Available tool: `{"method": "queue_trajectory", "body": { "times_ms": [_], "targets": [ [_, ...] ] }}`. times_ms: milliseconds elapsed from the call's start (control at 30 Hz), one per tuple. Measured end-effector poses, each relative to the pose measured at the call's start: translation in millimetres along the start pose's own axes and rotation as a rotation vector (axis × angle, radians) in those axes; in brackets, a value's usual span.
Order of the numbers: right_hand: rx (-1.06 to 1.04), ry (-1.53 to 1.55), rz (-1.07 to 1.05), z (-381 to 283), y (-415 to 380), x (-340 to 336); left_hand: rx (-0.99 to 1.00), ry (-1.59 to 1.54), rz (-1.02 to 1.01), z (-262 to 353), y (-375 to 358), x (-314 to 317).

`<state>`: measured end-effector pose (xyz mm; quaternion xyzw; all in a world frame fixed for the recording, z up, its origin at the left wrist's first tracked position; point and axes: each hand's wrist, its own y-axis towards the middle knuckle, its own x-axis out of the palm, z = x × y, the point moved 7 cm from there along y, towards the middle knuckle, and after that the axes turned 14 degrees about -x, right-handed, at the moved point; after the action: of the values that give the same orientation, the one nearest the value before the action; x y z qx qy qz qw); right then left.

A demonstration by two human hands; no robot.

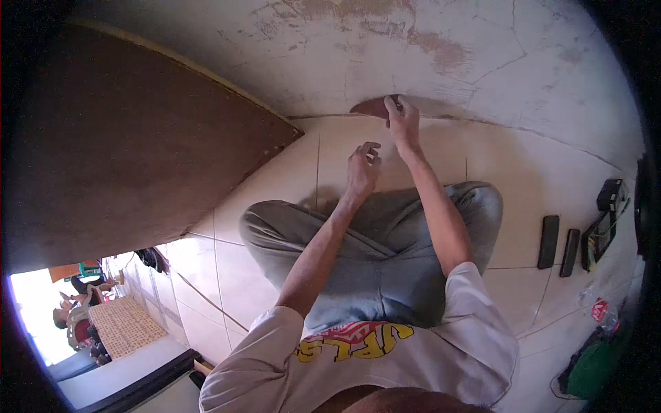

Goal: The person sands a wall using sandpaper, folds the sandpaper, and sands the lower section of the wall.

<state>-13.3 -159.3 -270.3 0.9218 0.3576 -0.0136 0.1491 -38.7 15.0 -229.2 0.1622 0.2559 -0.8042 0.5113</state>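
My right hand (404, 124) grips a reddish-brown piece of sandpaper (372, 107) at its right end, thumb on the near face. The sheet rests against the foot of the worn white wall (482, 76), just above the floor joint. Lower and to the left, my left hand (363, 167) hovers over the tiles in front of my crossed legs. Its fingers are loosely bent and apart, with nothing seen in them.
A large brown panel (151, 138) stands close on the left. On the tiled floor (509, 155) at right lie two dark slim objects (548, 241), a black device (600, 237), a plastic bottle (604, 311) and a green item (592, 365). Another person (76, 323) sits far left.
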Motion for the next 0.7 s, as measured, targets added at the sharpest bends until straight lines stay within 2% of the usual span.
{"method": "queue_trajectory", "body": {
  "times_ms": [33, 67, 133, 267, 333, 367, 467, 533, 567, 633, 700],
  "targets": [
    [-0.103, -0.055, 0.073, -6, 1, -2, -0.009, 0.004, -0.005, -2, -1, 1],
    [-0.101, -0.057, 0.071, -5, -3, -6, -0.012, 0.003, -0.006, -3, -1, 1],
    [0.319, -0.016, 0.038, -13, -21, -18, 0.01, -0.005, -0.008, -2, 0, 1],
    [0.271, 0.091, 0.095, -24, -12, -16, 0.063, 0.012, 0.031, 3, -1, -2],
    [-0.005, 0.211, -0.073, -67, -3, -10, -0.015, 0.01, 0.0, 0, -1, -1],
    [-0.001, 0.21, -0.074, -66, -6, -10, -0.018, 0.011, -0.002, -1, -2, -1],
    [0.05, 0.101, -0.109, -39, -11, -4, 0.018, -0.001, -0.001, -1, 0, 0],
    [-0.155, -0.063, 0.028, -27, -8, -5, 0.008, 0.011, -0.01, -1, 0, 0],
    [-0.157, -0.062, 0.028, -23, -7, -5, 0.009, 0.01, -0.008, -1, 0, -1],
    [0.034, -0.007, -0.072, -25, -7, -3, -0.003, 0.012, -0.008, -2, 0, 0],
    [0.032, 0.016, -0.091, -33, -6, -7, 0.0, -0.002, -0.014, -2, -2, 0]
  ]
}}
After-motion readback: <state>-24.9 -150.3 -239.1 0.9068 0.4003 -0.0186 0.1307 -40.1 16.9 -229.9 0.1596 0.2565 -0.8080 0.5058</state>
